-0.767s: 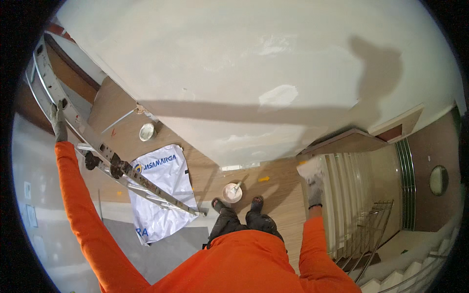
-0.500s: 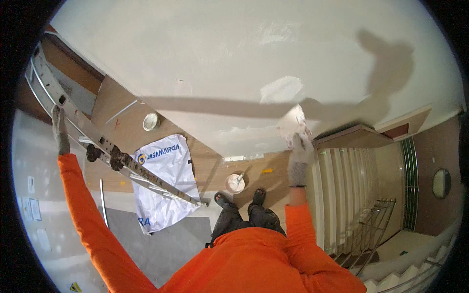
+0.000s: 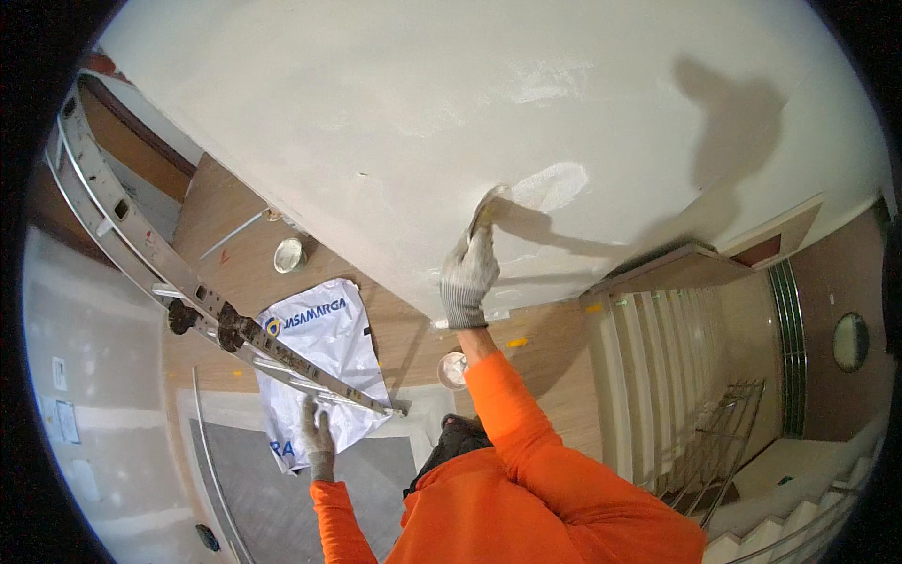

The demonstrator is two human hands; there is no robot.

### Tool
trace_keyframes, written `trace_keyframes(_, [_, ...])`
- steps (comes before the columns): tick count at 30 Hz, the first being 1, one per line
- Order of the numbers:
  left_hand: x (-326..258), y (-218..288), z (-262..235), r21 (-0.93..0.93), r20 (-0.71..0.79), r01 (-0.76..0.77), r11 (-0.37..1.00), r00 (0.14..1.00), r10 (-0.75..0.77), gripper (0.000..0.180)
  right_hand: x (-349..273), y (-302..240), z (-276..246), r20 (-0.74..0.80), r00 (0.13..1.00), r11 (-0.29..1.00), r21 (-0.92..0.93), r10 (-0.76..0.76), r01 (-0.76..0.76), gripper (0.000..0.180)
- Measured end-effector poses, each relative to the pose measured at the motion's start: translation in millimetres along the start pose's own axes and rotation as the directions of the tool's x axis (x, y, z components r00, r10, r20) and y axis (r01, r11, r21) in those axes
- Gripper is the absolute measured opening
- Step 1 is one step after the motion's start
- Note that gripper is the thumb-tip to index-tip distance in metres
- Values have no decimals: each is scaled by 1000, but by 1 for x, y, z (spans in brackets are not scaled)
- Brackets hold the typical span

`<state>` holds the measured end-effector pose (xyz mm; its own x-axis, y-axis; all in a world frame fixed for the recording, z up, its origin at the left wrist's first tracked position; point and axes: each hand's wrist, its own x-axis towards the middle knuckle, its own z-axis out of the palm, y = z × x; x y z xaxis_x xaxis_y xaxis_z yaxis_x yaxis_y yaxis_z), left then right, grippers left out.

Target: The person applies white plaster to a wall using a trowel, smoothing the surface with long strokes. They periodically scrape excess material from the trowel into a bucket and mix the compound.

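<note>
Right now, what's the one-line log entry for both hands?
right hand: holds putty knife at wall, beside white patch | left hand: open, seen against white sheet | ladder: not gripped

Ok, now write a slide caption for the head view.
Gloved right hand holding a flat scraper at the wall beside a white patch; left hand open above a white sheet.

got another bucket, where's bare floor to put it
Bare wood floor lies between the nearer bucket and the stairs; grey floor shows between the long pole and the white sheet. The sheet is crowded, with the ladder and left hand over it.
</note>
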<state>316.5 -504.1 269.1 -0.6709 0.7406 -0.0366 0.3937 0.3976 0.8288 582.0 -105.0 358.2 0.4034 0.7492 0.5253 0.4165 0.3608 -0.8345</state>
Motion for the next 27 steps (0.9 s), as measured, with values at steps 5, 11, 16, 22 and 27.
trace_keyframes(5, [-79,-103,4,309,183,-19,951,982,-40,50,-6,30,-42,-86,986,906,413,144,-96,46])
trace_keyframes(11, [-183,-231,-5,469,392,-130,874,917,-74,38,50,27,-18,-142,909,917,-21,392,-399,40])
trace_keyframes(16, [-221,-245,-17,419,492,-174,891,868,-62,41,-20,-24,-4,17,983,957,224,184,-183,31])
trace_keyframes(22, [-206,-267,-48,319,348,-213,923,933,95,35,49,9,-35,-83,848,677,644,524,-355,27])
trace_keyframes(27, [-165,-276,-22,-219,338,462,860,862,-377,55,6,-18,12,-7,974,972,66,225,-224,26])
